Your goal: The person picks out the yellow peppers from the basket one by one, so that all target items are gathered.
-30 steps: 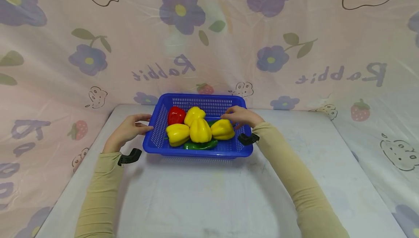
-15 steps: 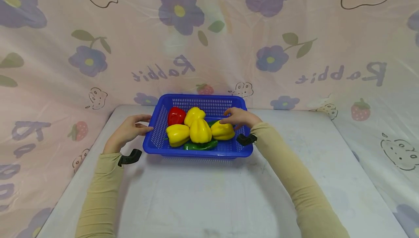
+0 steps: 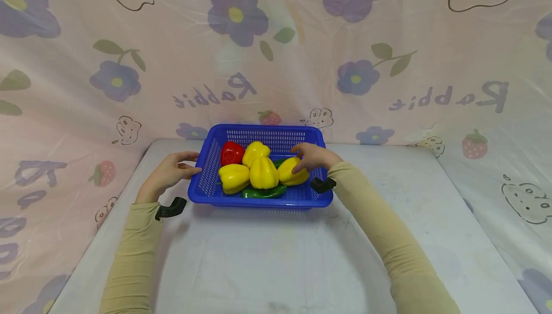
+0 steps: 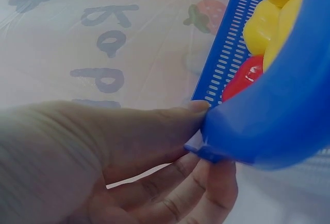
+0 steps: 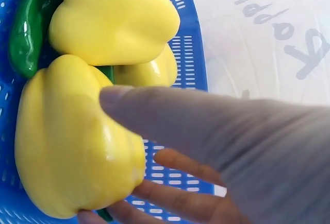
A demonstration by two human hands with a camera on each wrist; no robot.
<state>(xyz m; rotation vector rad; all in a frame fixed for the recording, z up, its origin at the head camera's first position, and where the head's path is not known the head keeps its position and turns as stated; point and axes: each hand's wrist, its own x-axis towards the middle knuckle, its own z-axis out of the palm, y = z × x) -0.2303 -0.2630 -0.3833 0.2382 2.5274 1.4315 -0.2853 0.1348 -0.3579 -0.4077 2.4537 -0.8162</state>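
A blue perforated basket (image 3: pixel 260 202) holds several yellow peppers, a red pepper (image 3: pixel 232 153) and green peppers (image 3: pixel 264 192). My left hand (image 3: pixel 170 172) grips the basket's left rim; in the left wrist view the thumb lies on top of the rim (image 4: pixel 273 126) and the fingers are beneath. Inside the right end, my right hand (image 3: pixel 316 156) is at the rightmost yellow pepper (image 3: pixel 290 172). In the right wrist view the thumb lies over the upper side of that yellow pepper (image 5: pixel 77 141), with fingertips at its lower edge.
The basket stands on a white table (image 3: pixel 276 256) near its back edge. A patterned curtain (image 3: pixel 302 64) hangs behind the table and along both sides. Dark wrist mounts are on both sleeves, the left one (image 3: pixel 171 207) close to the basket's front left corner.
My right hand has shifted slightly left, and its thumb has come down over the rightmost yellow pepper. The left hand and the basket have stayed in place.
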